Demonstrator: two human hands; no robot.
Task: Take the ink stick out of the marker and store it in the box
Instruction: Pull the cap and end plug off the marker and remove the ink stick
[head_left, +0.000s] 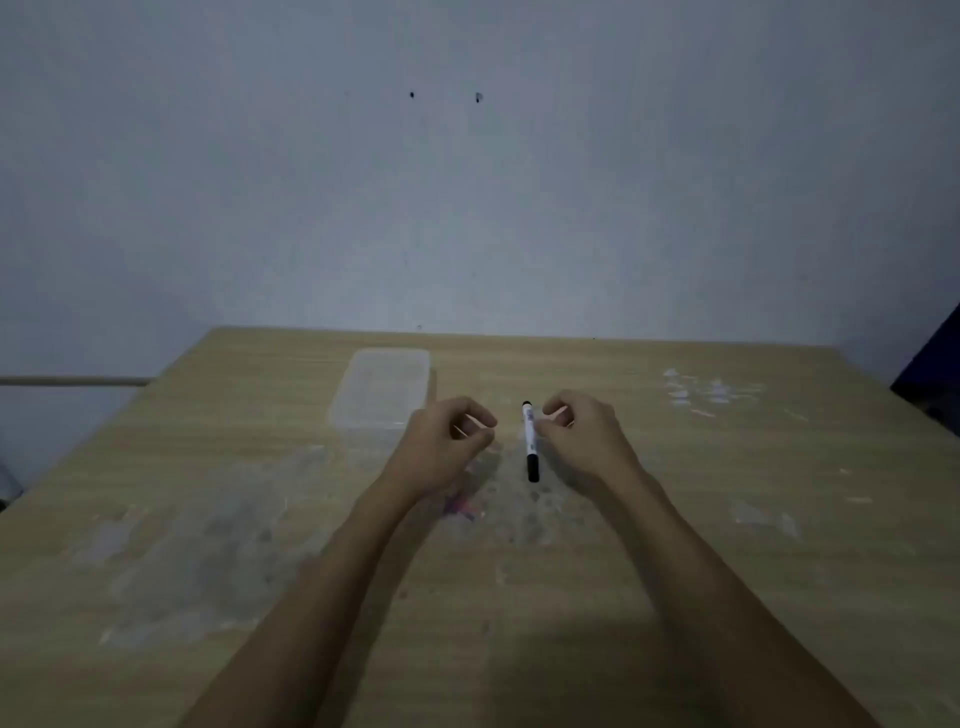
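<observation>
A white marker (530, 439) with a black cap at its near end lies on the wooden table (675, 545), pointing away from me. My right hand (582, 434) is just right of it, fingers curled, fingertips at the marker's barrel. My left hand (447, 441) hovers a little left of the marker, fingers loosely curled and holding nothing. A clear plastic box (382, 389) stands on the table behind and left of my left hand. The ink stick is not visible.
Pale smears and worn patches cover the table top, with a small pink mark (460, 506) near my left wrist. A grey wall rises right behind the table's far edge. A dark object (930, 374) sits at the right edge.
</observation>
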